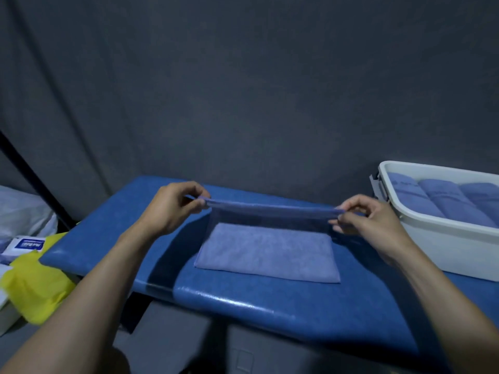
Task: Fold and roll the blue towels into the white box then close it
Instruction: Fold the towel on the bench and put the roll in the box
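Here, left hand (172, 207) and right hand (370, 220) raised, fingers pinching blue towel (267, 249) corners.

I counted two hands, left (172, 205) and right (370, 220), one flat blue towel (267, 252), three rolled towels (442, 201), one white box (453, 247), one worktop (270, 309).

Head cam, fwd-down, close over table (270, 306)

Both bare forearms are extended forward and held apart. The left hand (172, 206) is raised, thumb and curled fingers pinched together. The right hand (370, 220) is held likewise, its fingertips (340, 217) apparently pinched, though blurred.
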The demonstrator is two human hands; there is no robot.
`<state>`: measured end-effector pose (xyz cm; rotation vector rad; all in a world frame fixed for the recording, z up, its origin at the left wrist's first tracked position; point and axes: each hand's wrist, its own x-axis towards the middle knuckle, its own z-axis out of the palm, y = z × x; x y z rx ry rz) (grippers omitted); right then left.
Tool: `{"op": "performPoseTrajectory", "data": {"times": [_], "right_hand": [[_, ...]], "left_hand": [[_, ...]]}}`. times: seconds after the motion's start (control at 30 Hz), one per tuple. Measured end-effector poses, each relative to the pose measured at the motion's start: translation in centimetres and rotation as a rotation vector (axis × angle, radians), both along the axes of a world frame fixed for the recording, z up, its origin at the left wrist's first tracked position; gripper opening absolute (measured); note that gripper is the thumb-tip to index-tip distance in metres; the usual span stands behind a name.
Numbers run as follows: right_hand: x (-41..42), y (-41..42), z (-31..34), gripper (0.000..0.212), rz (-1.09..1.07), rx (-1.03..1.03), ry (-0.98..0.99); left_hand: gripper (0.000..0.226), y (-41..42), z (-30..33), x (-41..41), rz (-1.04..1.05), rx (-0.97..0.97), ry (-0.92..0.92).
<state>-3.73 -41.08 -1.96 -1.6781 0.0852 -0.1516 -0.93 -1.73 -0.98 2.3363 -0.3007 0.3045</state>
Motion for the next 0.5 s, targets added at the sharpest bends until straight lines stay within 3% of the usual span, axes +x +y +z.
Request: {"op": "performPoseTrajectory", "data": {"times": [0.13,0.27,0.5], "right_hand": [[-3.1,-1.4,-0.8,0.014,0.175,-0.118,0.100],[-4.1,-2.1,-1.7,0.019,0.280,-0.418,0.096],[-4.6,-2.2,-3.5,0.031,0.337,-0.687,0.034]], "left_hand": [[0.016,1.3,-0.9,-2.5,-0.112,0.069,0.130],[0.020,1.0,-2.3,-3.8,-0.124,0.163,0.200],[0.020,1.1,-3.8,-4.6,-0.177,0.330,0.182]]}}
